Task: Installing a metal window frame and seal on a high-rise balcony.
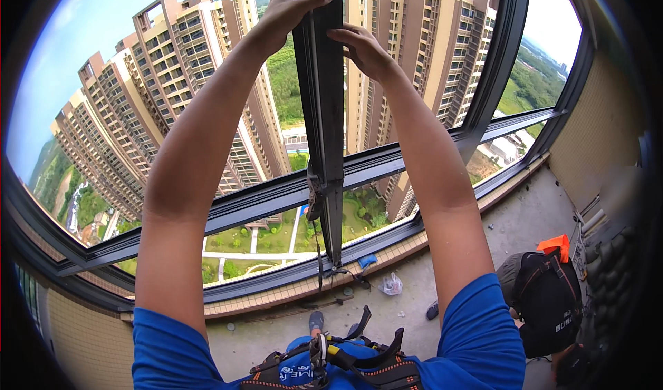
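Note:
A dark metal window mullion (323,100) rises upright in front of me, between two large window openings. High on its left side, my left hand (284,16) grips the edge, thumb laid across the front face and the other fingers mostly hidden. Slightly lower on the opposite edge, my right hand (366,50) is closed around the profile, its fingers partly out of sight. Both arms are stretched upward. A dark strap (316,207) hangs beside the mullion's lower part. Across my body sits a harness (331,362) with black straps and a metal buckle.
A dark horizontal rail (259,207) crosses the window, with a tiled sill (276,295) below. Tall buildings stand outside, far above the ground. A clear plastic bag (391,284) and blue scrap (367,260) lie nearby. Another person with a black backpack (549,304) is at lower right.

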{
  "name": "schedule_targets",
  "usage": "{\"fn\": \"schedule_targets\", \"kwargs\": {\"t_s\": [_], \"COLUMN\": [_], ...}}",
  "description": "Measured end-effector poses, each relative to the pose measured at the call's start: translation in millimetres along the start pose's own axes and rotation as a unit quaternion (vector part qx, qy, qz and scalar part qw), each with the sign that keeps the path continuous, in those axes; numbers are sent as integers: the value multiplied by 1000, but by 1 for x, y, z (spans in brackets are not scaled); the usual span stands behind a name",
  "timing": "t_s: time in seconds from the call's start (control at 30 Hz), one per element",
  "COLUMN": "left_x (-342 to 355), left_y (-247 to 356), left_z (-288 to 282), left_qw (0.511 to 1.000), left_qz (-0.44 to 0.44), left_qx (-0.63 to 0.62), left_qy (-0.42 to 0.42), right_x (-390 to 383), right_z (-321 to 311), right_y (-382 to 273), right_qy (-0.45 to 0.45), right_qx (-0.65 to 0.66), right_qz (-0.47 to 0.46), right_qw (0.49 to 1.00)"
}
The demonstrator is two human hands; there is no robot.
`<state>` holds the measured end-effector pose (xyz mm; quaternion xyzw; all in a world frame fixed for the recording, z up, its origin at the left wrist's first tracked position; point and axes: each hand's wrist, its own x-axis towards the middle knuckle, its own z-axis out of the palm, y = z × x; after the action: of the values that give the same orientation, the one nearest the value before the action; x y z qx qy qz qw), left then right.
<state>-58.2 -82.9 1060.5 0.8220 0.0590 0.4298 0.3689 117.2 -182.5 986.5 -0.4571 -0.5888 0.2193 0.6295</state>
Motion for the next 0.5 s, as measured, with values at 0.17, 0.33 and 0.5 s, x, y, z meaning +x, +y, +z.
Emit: {"fn": "schedule_targets", "kwargs": {"t_s": [0.17,0.33,0.5], "left_x": [13,18,9], "left_y": [-10,11,27], "left_z": [-8,3,5], "left_qw": [999,990,991], "left_qz": [14,-14,-70], "left_qx": [30,-138,-111], "left_qy": [-9,-21,32], "right_x": [7,0,-22], "right_z": [-3,-10,11], "right_y": [5,5,-6], "right_qy": [0,23,119], "right_qx": [-19,-63,-41], "right_qz": [-14,-23,-128], "right_qw": [1000,998,984]}}
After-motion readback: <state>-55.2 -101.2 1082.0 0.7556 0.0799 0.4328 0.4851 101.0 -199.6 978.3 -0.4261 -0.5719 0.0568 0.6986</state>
